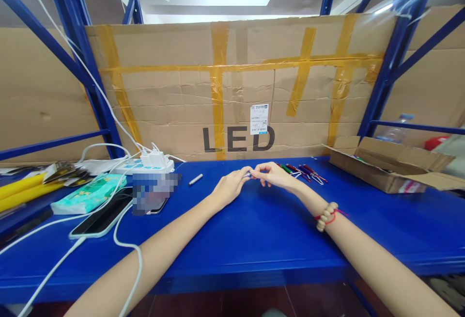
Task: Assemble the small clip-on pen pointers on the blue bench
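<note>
Over the middle of the blue shelf, my left hand (230,186) is closed around a small, slim silvery piece (247,175), mostly covered by the fingers. The fingertips of my right hand (273,174) pinch together at the other end of this piece, so the two hands almost meet. What kind of piece it is cannot be made out. To the left of my left hand lies a short silver tube (195,179). Several pens (307,173) in red, green and dark colours, some with silvery parts, lie just beyond my right wrist.
An open cardboard box (378,164) stands at the right. At the left are a power strip (143,164) with plugs, a tissue pack (89,193), a phone (103,213) and loose white cables. A large cardboard panel (174,94) closes the back between blue posts.
</note>
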Motion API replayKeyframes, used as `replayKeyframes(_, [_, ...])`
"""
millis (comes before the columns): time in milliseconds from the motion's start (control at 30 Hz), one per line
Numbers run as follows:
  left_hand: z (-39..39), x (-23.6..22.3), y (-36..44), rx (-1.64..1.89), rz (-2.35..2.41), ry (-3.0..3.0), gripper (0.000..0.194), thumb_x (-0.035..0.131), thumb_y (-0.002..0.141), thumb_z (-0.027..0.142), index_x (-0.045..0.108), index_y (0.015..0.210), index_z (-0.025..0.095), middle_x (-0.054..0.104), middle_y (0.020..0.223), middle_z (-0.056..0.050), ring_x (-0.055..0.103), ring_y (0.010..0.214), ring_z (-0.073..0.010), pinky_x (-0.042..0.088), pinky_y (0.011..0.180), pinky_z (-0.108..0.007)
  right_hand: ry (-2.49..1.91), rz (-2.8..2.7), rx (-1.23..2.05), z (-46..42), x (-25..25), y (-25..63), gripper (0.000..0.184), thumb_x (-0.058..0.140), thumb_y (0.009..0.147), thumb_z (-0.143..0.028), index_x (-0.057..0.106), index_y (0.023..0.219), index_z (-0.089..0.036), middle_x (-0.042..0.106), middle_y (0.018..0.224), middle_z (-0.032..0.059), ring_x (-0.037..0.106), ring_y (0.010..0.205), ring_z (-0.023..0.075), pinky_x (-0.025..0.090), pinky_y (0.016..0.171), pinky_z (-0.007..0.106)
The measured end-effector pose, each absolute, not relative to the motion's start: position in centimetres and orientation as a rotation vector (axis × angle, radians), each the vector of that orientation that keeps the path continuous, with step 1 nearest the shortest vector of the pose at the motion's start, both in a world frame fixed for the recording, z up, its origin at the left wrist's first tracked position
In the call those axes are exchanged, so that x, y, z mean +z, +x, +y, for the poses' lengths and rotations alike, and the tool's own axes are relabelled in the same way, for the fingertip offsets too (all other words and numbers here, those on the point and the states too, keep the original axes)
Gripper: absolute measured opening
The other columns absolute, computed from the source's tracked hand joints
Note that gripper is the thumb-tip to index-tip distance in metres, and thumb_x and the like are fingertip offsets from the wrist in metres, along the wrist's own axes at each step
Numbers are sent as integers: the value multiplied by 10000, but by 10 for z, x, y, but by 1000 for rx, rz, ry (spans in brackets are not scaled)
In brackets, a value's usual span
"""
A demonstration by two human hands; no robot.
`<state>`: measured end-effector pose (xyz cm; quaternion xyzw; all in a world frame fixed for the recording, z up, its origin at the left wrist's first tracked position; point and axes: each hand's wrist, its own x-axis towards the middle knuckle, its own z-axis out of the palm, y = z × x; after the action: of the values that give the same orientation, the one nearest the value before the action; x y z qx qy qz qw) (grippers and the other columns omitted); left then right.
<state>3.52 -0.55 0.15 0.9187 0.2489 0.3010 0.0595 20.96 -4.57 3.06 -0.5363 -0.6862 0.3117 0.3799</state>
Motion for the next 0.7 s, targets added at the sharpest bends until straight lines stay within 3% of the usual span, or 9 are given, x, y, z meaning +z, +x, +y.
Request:
replayKeyframes(233, [-10, 6, 35, 869, 876, 2763, 250, 301, 920, 270, 465, 1108, 267, 600, 1040, -9, 561, 972, -160, 462, 799, -275, -1388, -1748, 711, -39, 21, 209, 463, 634, 624, -568, 642, 706, -112, 553, 562, 16, 429, 425, 44, 322, 379, 147])
replayKeyframes(433, [-3, 4, 34, 843, 979, 2652, 260, 284, 917, 297, 457, 1111, 279, 615, 997, -7, 586, 893, -173, 455, 748, -282, -1323, -1710, 454, -29, 13, 212, 428, 685, 603, -484, 671, 854, -138, 629, 774, 39, 477, 453, 47, 388, 450, 168])
replayKeyframes(700, [3, 0, 32, 805, 823, 2648, 270, 275, 920, 325, 462, 1099, 250, 621, 893, -6, 587, 812, -167, 429, 721, -270, -1227, -1842, 193, -28, 13, 221, 259, 689, 638, -420, 703, 748, -187, 609, 849, 25, 495, 580, 62, 411, 577, 195])
